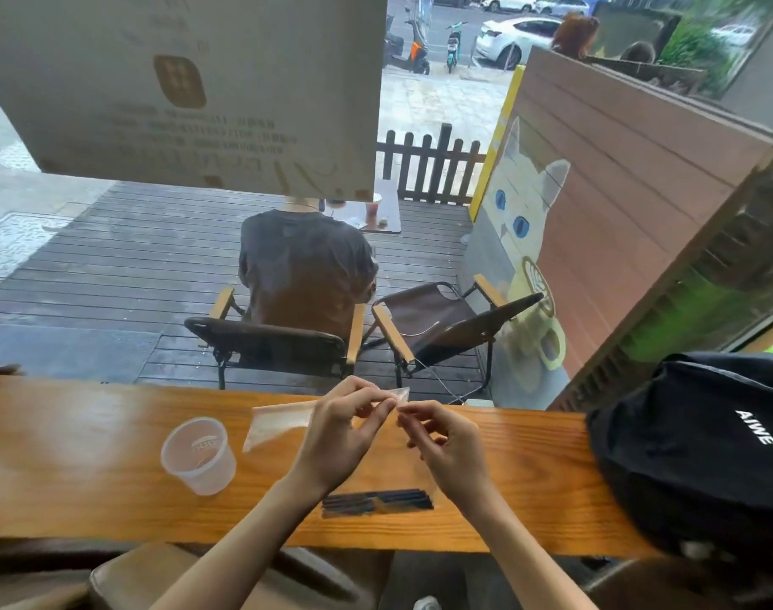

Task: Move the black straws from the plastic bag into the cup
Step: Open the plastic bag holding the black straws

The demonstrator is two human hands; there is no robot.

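Observation:
A clear plastic bag (279,422) is held above the wooden counter (89,499), its loose end trailing to the left. My left hand (345,433) pinches the bag near its right end. My right hand (441,442) pinches the same end from the other side, fingertips almost touching the left hand's. A bundle of black straws (378,501) lies flat on the counter below and between my wrists; whether a clear film covers it, I cannot tell. An empty translucent plastic cup (198,455) stands upright on the counter, left of my hands.
A black backpack (701,446) sits on the counter's right end. Beyond the window glass a person sits in a folding chair (279,341) on a wooden deck, next to an empty chair (433,319). A paper sign (191,90) hangs on the glass.

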